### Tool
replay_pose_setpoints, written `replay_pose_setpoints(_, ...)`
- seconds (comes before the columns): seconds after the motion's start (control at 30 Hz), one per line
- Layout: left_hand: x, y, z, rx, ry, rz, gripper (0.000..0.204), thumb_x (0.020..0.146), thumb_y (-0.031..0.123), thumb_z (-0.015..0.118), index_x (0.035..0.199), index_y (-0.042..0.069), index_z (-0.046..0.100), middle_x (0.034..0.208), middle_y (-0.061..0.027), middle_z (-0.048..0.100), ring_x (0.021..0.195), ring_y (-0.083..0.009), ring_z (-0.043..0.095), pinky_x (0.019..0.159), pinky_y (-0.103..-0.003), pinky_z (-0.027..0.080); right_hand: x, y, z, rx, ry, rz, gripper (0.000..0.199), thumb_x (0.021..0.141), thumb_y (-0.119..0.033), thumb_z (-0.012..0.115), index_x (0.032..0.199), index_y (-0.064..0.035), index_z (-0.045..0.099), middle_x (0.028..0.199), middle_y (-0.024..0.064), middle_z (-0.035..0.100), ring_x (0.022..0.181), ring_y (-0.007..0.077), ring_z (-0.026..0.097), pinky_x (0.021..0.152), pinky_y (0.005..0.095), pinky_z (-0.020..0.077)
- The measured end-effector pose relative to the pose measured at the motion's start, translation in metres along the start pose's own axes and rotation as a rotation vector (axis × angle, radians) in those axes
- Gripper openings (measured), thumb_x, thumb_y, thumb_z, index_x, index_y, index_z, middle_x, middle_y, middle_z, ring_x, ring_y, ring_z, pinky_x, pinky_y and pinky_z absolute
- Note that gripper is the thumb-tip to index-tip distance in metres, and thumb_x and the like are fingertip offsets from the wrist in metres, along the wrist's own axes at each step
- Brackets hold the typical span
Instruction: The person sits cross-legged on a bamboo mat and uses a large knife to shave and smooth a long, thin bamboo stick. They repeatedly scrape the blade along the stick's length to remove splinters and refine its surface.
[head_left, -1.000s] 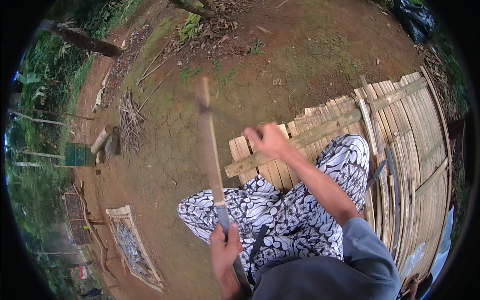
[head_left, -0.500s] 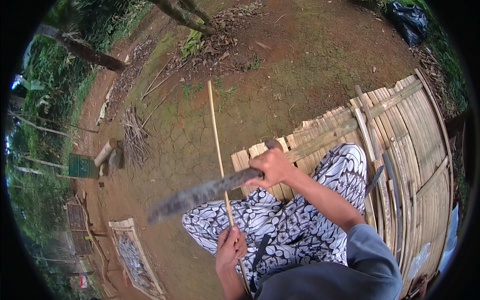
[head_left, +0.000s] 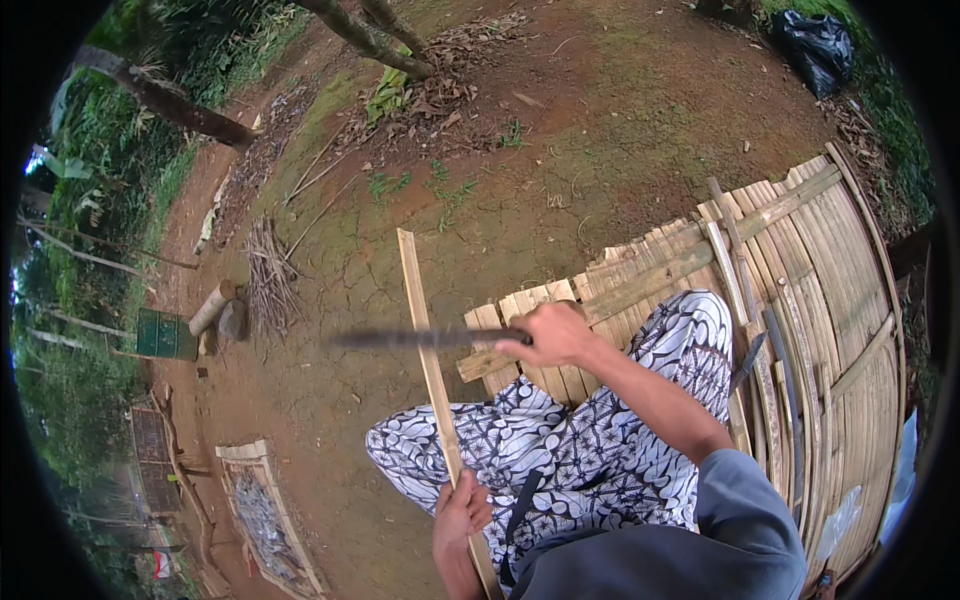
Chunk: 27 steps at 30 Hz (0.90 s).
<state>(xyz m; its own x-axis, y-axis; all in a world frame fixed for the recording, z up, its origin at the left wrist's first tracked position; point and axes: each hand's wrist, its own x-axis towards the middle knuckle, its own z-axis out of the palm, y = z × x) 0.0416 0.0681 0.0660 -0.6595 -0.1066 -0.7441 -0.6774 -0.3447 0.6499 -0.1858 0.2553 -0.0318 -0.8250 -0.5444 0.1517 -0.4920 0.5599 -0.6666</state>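
My left hand (head_left: 460,515) grips the near end of a long pale bamboo strip (head_left: 424,345), which slants up and away over the bare ground. My right hand (head_left: 555,332) holds the handle of a long dark blade (head_left: 405,340). The blade points left, lies level, is motion-blurred, and crosses the strip at about its middle. I sit on a raised platform of bamboo slats (head_left: 800,260), with patterned black-and-white trousers (head_left: 590,450) over my knees.
Cracked reddish dirt lies in front. A bundle of thin sticks (head_left: 268,280) and short log pieces (head_left: 215,310) rest at left, next to a green box (head_left: 165,335). A flat woven frame (head_left: 265,510) lies at lower left. Tree trunks (head_left: 370,35) stand beyond. A black bag (head_left: 815,40) sits far right.
The blade swung from a downward-left slant up to level, and my right hand rose slightly. One second ago the blade was along the strip by my left hand. The strip stays held.
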Motion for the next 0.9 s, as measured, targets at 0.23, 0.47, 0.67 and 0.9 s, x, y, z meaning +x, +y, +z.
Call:
replay_pose_setpoints(0.23, -0.039, 0.004, -0.006, 0.052, 0.067, -0.063, 0.038, 0.098, 0.033, 0.049, 0.068, 0.012, 0.037, 0.049, 0.0049, 0.026, 0.036, -0.0057, 0.022, 0.034, -0.023, 0.018, 0.03, 0.023, 0.002, 0.011, -0.015, 0.088, 0.064, 0.083, -0.067, 0.048, 0.08, -0.0077, 0.071, 0.054, 0.0155, 0.059, 0.055, 0.0296, 0.063, 0.053, 0.0411, 0.0513)
replay_pose_setpoints(0.47, -0.034, 0.006, -0.026, -0.084, 0.071, 0.11, 0.035, 0.097, 0.03, 0.05, 0.069, 0.013, 0.039, 0.048, 0.0044, 0.027, 0.035, -0.0057, 0.021, 0.033, -0.023, 0.017, 0.019, 0.028, -0.008, -0.033, 0.155, 0.425, 0.066, 0.087, -0.063, 0.046, 0.083, -0.001, 0.07, 0.063, 0.0238, 0.062, 0.069, 0.0399, 0.065, 0.065, 0.0471, 0.0527)
replay_pose_setpoints(0.67, 0.003, 0.024, -0.009, -0.159, -0.15, 0.051, 0.034, 0.099, 0.028, 0.047, 0.069, 0.014, 0.038, 0.051, 0.0037, 0.029, 0.034, -0.0054, 0.024, 0.032, -0.022, 0.019, 0.019, 0.012, -0.016, 0.185, 0.186, 0.463, 0.063, 0.088, -0.058, 0.05, 0.083, 0.0026, 0.069, 0.059, 0.0229, 0.059, 0.063, 0.0374, 0.063, 0.062, 0.0455, 0.0497)
replay_pose_setpoints(0.9, 0.02, -0.007, 0.002, 0.032, -0.043, 0.109, 0.032, 0.1, 0.027, 0.044, 0.072, 0.013, 0.039, 0.051, 0.0028, 0.031, 0.035, -0.0066, 0.027, 0.032, -0.022, 0.022, 0.025, 0.028, -0.004, 0.508, 0.276, 0.458, 0.063, 0.09, -0.052, 0.051, 0.084, 0.0097, 0.066, 0.053, 0.0157, 0.052, 0.052, 0.0238, 0.052, 0.057, 0.0395, 0.0431)
